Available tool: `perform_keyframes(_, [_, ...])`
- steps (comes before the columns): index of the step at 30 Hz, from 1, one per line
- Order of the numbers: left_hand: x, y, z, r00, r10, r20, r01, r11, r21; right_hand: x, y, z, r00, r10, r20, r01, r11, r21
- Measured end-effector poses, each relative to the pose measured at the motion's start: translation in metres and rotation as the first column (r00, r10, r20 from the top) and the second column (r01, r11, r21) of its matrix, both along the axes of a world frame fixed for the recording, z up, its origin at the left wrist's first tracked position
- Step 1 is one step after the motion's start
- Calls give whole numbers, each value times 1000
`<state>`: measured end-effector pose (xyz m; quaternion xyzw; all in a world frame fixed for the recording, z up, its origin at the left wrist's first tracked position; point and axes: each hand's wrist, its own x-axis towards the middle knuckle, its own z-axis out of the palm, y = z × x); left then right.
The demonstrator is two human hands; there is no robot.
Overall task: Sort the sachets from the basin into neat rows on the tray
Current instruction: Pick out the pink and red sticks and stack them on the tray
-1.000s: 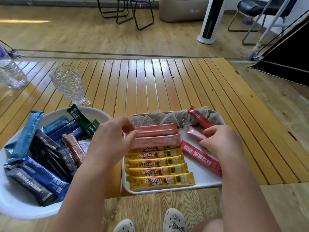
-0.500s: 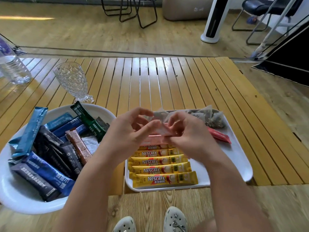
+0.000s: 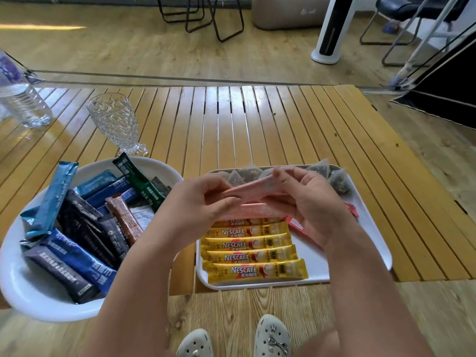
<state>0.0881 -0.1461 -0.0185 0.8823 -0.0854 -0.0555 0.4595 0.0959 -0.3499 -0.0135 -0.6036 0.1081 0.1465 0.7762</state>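
Both the left hand (image 3: 198, 202) and the right hand (image 3: 306, 202) pinch pink sachets (image 3: 251, 193) between them, with yellow sachets (image 3: 251, 256) on the tray (image 3: 371, 243) just below.

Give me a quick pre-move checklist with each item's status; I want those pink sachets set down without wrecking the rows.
1. Both ends held: left hand and right hand pinch the pink sachets: ok.
2. Sachets lifted clear of the tray: cannot tell.
3. Yellow Nescafe row straight and parallel: ok.
4. Landing spot above that row free: cannot tell, hands hide it.
5. Red sachets aligned: not ok, they lie diagonal.
6. Basin emptied: not ok, many sachets remain.
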Motion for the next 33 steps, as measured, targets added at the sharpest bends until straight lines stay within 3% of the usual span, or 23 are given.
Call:
perform_keyframes(2, [0,2,0,1000,23,21,-25,992,120,-2,-8,-4,998,52,26,-41,949,-313])
perform_keyframes(4, [1,2,-3,999,31,12,-33,977,210,-2,-16,-8,990,116,76,-39,760,-648])
perform_keyframes(5, [0,1,-5,999,33,8,-34,972,234,-2,-20,-9,989,126,80,-29,685,-728])
perform_keyframes(13, [0,-4,-9,995,52,82,-81,910,407,-2,-30,-9,997,80,-2,-39,462,-886])
perform_keyframes(17, [-1,-2,-10,996,36,87,-66,922,381,-6,-41,-9,974,65,-217,-226,353,-908])
perform_keyframes(19, [-1,-2,-9,995,41,91,-71,932,356,-6,-39,-10,965,68,-251,-259,348,-901])
perform_keyframes(22, [-1,-4,-8,992,59,111,-91,945,314,-7,-38,-9,981,28,-194,-191,356,-915])
perform_keyframes(24, [-1,-6,-7,990,64,126,-100,947,304,-10,-42,-5,999,-3,-45,-41,322,-946])
perform_keyframes(26, [-1,-6,-8,989,64,136,-103,947,305,-12,-44,1,980,-62,191,200,399,-895])
perform_keyframes(28, [-1,-8,-6,988,67,136,-104,952,288,-12,-41,8,915,-201,351,397,609,-687])
perform_keyframes(31, [-2,-13,0,992,76,100,-91,984,154,-13,-33,16,928,-273,254,346,885,-312])
perform_keyframes(33, [-2,-18,4,997,70,-21,-71,996,-48,-14,-25,19,965,-234,122,238,971,-17])
